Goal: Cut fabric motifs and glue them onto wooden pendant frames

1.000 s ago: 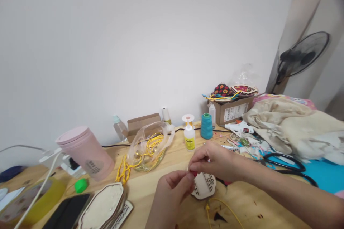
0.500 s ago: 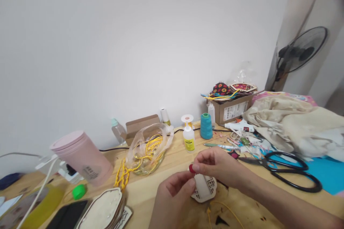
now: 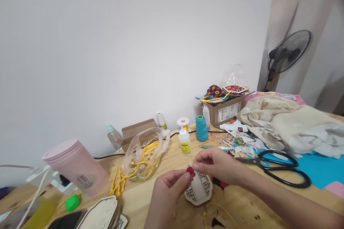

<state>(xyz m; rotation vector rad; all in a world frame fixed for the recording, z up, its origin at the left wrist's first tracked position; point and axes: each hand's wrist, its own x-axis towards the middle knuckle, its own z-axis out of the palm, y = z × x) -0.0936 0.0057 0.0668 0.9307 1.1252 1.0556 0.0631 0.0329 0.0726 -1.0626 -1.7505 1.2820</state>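
My left hand (image 3: 173, 186) pinches a small red flower-shaped piece (image 3: 190, 171) between thumb and forefinger. At the flower's upper right edge is my right hand (image 3: 211, 164), its thumb and fingertips pressed together; what they grip is too small to make out. Below and behind the fingers lies a pale wooden plaque (image 3: 198, 190) with cut-out lattice corners, its top partly hidden by the hands. A thin yellow cord (image 3: 221, 207) and a dark scrap (image 3: 217, 222) rest on the table just in front of the plaque.
Black-handled scissors (image 3: 285, 168) lie to the right. Beyond the hands stand a glue bottle (image 3: 184, 141) and a blue thread cone (image 3: 201, 128). Leftward are a bag of yellow cords (image 3: 146, 154), a pink canister (image 3: 77, 166), and stacked wooden plaques (image 3: 98, 214).
The red flower now shows more fully in my left fingers; my right fingertips have shifted to its upper right edge. The whole view has swung slightly right.
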